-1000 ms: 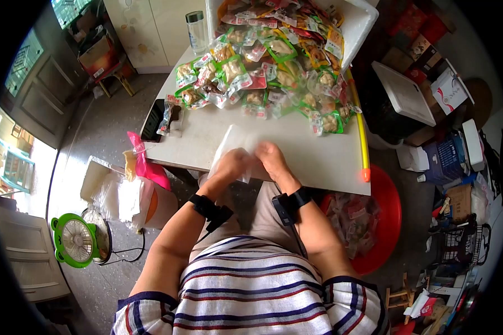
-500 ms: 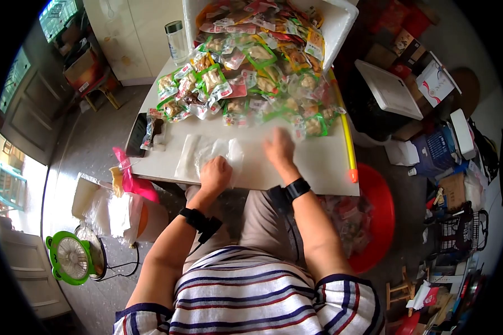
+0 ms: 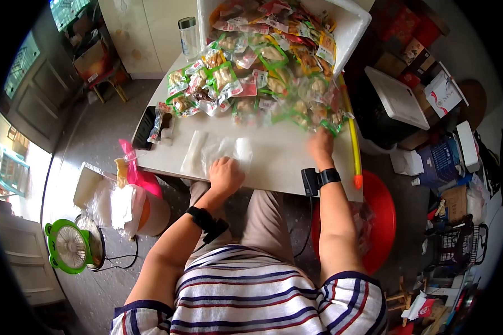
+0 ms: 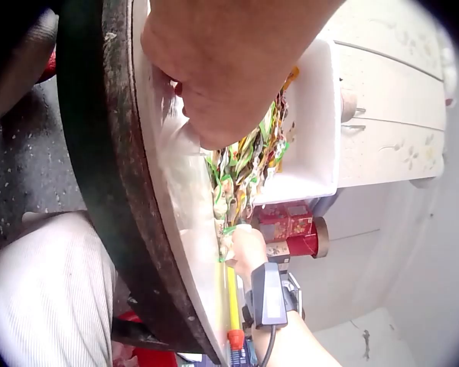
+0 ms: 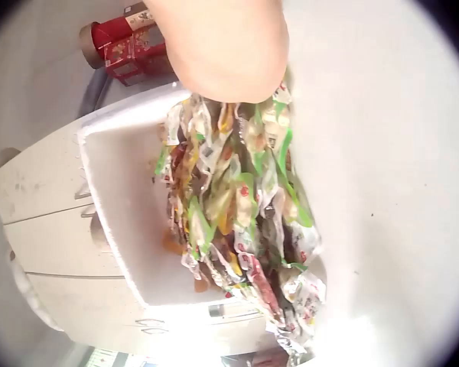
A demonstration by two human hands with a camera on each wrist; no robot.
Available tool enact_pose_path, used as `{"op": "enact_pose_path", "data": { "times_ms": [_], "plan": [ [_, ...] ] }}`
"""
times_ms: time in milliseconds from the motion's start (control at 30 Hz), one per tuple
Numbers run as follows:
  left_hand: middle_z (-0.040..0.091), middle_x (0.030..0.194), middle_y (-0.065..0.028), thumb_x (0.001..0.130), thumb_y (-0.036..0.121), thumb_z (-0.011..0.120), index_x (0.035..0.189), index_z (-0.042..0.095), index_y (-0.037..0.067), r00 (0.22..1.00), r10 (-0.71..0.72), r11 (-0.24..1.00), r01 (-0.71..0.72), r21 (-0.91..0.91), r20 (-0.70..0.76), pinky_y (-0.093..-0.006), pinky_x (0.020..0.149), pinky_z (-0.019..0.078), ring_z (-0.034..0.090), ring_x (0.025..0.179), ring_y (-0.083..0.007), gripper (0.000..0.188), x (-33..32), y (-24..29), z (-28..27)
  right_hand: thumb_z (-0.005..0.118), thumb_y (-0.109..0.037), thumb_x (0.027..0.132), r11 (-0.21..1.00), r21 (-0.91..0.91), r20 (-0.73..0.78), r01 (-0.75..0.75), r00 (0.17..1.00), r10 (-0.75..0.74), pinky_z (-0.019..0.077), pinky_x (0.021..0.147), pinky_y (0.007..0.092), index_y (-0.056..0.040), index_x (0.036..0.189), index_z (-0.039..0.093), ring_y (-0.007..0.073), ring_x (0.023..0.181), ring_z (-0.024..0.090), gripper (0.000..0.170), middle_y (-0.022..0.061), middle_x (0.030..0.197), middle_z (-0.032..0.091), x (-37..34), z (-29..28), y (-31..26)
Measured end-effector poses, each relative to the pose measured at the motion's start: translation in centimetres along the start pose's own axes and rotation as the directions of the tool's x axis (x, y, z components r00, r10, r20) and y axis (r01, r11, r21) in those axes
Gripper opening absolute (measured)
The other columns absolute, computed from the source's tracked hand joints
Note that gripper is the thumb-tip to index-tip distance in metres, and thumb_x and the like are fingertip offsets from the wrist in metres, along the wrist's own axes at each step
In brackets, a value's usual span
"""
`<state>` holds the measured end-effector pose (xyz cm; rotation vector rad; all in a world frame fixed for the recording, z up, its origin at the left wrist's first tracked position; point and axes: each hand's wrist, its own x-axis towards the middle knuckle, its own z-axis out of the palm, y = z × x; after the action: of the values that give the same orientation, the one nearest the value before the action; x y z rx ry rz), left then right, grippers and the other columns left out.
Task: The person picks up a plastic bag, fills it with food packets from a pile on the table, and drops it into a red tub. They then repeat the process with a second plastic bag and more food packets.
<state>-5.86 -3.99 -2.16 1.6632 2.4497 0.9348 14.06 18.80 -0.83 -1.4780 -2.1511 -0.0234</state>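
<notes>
On the table's near edge, my left hand (image 3: pixel 227 176) rests with curled fingers on a clear plastic bag (image 3: pixel 198 153) and grips it; its fingertips are mostly hidden beneath the hand. Farther right, my right hand (image 3: pixel 321 146) is at the near right corner of a pile of sealed food packets (image 3: pixel 274 84). A green-edged packet (image 4: pixel 227 243) lies right at its fingertips in the left wrist view. In the right wrist view only the back of the right hand (image 5: pixel 229 53) shows, over the pile, and I cannot tell whether it pinches a packet.
A white foam box (image 3: pixel 355 33) lies tipped at the back, packets spilling out. A yellow stick (image 3: pixel 352 145) runs along the table's right edge. A phone (image 3: pixel 145 128), a packet of dark food (image 3: pixel 163 125) and a glass bottle (image 3: pixel 188 42) stand left. Below right is a red basin (image 3: pixel 383 218).
Both hands were together over the plastic bag; it now lies flatter on the table under the left hand. The right hand has moved away rightward and forward to the packets.
</notes>
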Motion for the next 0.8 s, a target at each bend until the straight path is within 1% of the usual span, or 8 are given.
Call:
{"op": "enact_pose_path", "data": {
  "times_ms": [67,167,200,267,300,333,500,800],
  "plan": [
    [0.053,0.084,-0.0109,0.063,0.021,0.049,0.070,0.055,0.006,1.000,-0.008,1.000,0.008,0.001,0.003,-0.0411,0.069,0.0365,0.047,0.083,-0.0300,0.017,-0.1,0.4,-0.3,0.043,-0.006,0.071,0.990,0.067,-0.091,0.125,0.989,-0.119,0.0421,0.063,0.0417,0.0015,0.078,0.051,0.0376,0.068,0.051,0.012,0.0207,0.071,0.054,-0.4,-1.2,1.1],
    [0.053,0.085,-0.0112,0.064,0.021,0.049,0.069,0.055,0.005,0.998,-0.051,0.998,0.050,0.027,0.030,-0.0414,0.069,0.0363,0.047,0.084,-0.0302,0.017,-0.1,1.1,-0.4,0.044,-0.007,0.073,0.949,0.317,-0.155,-0.006,0.986,0.058,0.0430,0.062,0.0374,0.0016,0.077,0.050,0.0314,0.069,0.055,0.011,0.0180,0.069,0.055,-1.6,-2.0,2.8],
    [0.053,0.085,-0.0111,0.064,0.021,0.049,0.070,0.055,0.005,0.998,-0.052,0.998,0.052,0.024,0.031,-0.0414,0.070,0.0362,0.047,0.084,-0.0301,0.018,0.0,1.1,-0.3,0.043,-0.006,0.075,0.827,0.528,0.073,-0.193,0.981,0.182,0.0442,0.063,0.0317,0.0011,0.084,0.050,0.0227,0.071,0.056,0.013,0.0137,0.074,0.056,-2.3,-4.3,2.1],
    [0.053,0.086,-0.0111,0.064,0.021,0.049,0.070,0.055,0.005,0.998,-0.056,0.998,0.055,0.021,0.035,-0.0412,0.070,0.0362,0.046,0.085,-0.0299,0.018,0.0,1.0,0.1,0.043,-0.004,0.076,0.223,0.922,0.256,-0.317,0.930,0.266,0.0445,0.066,0.0303,0.0012,0.091,0.049,0.0189,0.075,0.055,0.017,0.0110,0.081,0.055,-4.5,-7.0,-1.0],
    [0.053,0.085,-0.0100,0.064,0.021,0.050,0.070,0.055,0.006,0.998,-0.060,0.998,0.059,0.025,0.035,-0.0403,0.070,0.0360,0.046,0.086,-0.0290,0.017,-0.1,1.1,0.2,0.043,-0.003,0.076,-0.151,0.933,0.357,-0.327,0.899,0.254,0.0446,0.068,0.0296,0.0012,0.095,0.048,0.0170,0.076,0.054,0.020,0.0097,0.084,0.054,-5.6,-7.3,-2.2],
    [0.053,0.085,-0.0088,0.064,0.021,0.051,0.069,0.054,0.007,0.997,-0.063,0.998,0.062,0.028,0.035,-0.0394,0.070,0.0357,0.046,0.086,-0.0280,0.015,-0.1,1.2,0.3,0.043,-0.001,0.076,-0.239,0.899,0.412,-0.366,0.892,0.185,0.0440,0.073,0.0305,0.0014,0.101,0.046,0.0188,0.081,0.053,0.025,0.0092,0.092,0.052,-6.5,-7.4,-2.9],
    [0.054,0.083,-0.0083,0.066,0.021,0.051,0.069,0.053,0.007,0.997,-0.076,0.997,0.076,0.011,0.015,-0.0389,0.069,0.0358,0.047,0.086,-0.0278,0.014,-0.2,1.6,0.7,0.043,-0.001,0.076,-0.343,0.826,0.465,-0.446,0.885,-0.031,0.0451,0.069,0.0279,0.0018,0.096,0.047,0.0141,0.075,0.053,0.021,0.0071,0.088,0.052,-10.1,-5.8,-7.6],
    [0.055,0.082,-0.0130,0.067,0.019,0.047,0.072,0.055,0.005,0.995,-0.095,0.993,0.098,-0.066,0.041,-0.0424,0.071,0.0375,0.049,0.084,-0.0314,0.017,-0.1,1.2,0.8,0.041,-0.004,0.077,-0.147,0.868,0.482,-0.475,0.876,0.021,0.0457,0.060,0.0256,0.0015,0.092,0.047,0.0124,0.068,0.052,0.017,0.0046,0.082,0.052,-10.7,-2.7,-8.9]
  ]
}}
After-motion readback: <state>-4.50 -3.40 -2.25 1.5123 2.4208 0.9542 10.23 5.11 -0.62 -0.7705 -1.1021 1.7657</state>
